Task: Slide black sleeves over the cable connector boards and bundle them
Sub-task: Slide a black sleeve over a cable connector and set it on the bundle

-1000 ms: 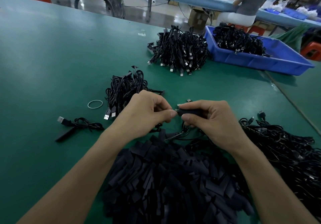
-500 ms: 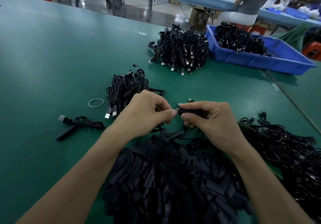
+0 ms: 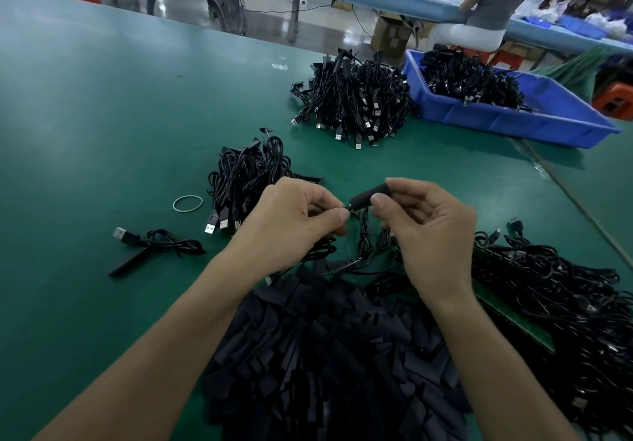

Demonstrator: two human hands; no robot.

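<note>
Black sleeve (image 3: 366, 197) now raised, right grip (image 3: 428, 231) clamped on it; left grip (image 3: 294, 225) pinching cable (image 3: 364, 238)

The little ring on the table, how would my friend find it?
Start at the big green table. Left of the small cable pile beyond the left hand lies the ring. It is the only pale, thin loop; everything nearby is black.
</note>
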